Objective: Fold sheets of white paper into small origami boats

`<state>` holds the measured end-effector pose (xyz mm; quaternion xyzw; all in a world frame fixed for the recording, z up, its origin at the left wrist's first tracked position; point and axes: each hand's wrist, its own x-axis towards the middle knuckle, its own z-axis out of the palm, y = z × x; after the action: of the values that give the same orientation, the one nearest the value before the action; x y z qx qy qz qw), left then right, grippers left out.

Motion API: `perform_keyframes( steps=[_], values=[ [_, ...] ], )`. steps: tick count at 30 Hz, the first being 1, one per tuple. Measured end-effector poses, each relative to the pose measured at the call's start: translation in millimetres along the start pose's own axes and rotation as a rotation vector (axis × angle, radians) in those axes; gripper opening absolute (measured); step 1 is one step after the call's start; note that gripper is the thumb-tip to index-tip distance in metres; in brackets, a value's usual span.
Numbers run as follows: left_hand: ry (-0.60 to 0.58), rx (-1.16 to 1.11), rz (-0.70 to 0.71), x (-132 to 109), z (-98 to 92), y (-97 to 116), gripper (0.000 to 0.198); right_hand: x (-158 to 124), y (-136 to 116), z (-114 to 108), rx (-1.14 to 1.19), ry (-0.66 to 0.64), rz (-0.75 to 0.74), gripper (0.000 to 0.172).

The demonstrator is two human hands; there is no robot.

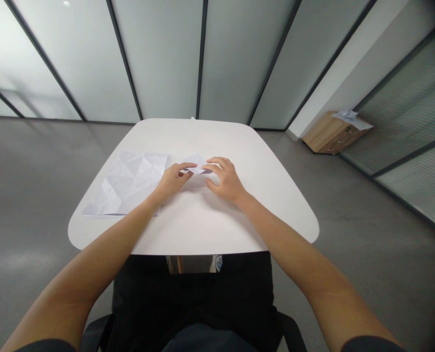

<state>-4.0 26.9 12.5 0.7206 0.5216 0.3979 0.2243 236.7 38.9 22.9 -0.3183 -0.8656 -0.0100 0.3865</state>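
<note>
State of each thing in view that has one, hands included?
Small white paper piece: folded, pinched at its left edge.
Large white paper sheet: creased, spread out on the rounded white table.
Left hand: closed on that piece.
Right hand: partly open; contact with the piece unclear.
Brown wooden cabinet: wrinkled white paper on top.

White worktop, round-cornered; grey floor; frosted glass panels in dark frames beyond; wooden cabinet stands right, beside white pillar.
</note>
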Motion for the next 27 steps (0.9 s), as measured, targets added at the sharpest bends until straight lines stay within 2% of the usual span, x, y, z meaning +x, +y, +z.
perform_keyframes(
  steps=[3,5,12,16,18,20,24,27],
  values=[
    [-0.034,-0.052,-0.021,-0.7,-0.9,3.9,0.039,-0.5,1.0,5.9,0.041,-0.013,-0.009,0.025],
    [-0.056,-0.048,-0.022,-1.2,-2.9,6.8,0.043,-0.5,1.6,8.9,0.067,0.0,-0.002,0.023],
    [-0.017,0.423,0.057,-9.4,-21.1,21.1,0.042,3.9,-5.1,2.8,0.107,0.107,0.067,0.025],
    [0.069,0.529,0.107,-12.4,-28.4,27.1,0.045,4.9,-9.5,-1.4,0.167,0.116,0.139,0.026],
    [0.097,0.443,0.185,-10.6,-29.2,26.4,0.045,4.5,-11.0,-1.1,0.246,0.125,0.216,0.025],
    [0.06,0.256,0.226,-7.7,-27.9,24.6,0.042,4.3,-12.3,-0.1,0.372,0.125,0.317,0.026],
    [-0.022,-0.102,0.1,-5.0,-20.7,22.7,0.042,5.2,-13.7,1.4,0.669,0.109,0.499,0.036],
    [-0.011,-0.193,0.025,-6.7,-14.4,23.4,0.045,5.9,-14.1,1.9,0.746,0.107,0.55,0.028]
  ],
)
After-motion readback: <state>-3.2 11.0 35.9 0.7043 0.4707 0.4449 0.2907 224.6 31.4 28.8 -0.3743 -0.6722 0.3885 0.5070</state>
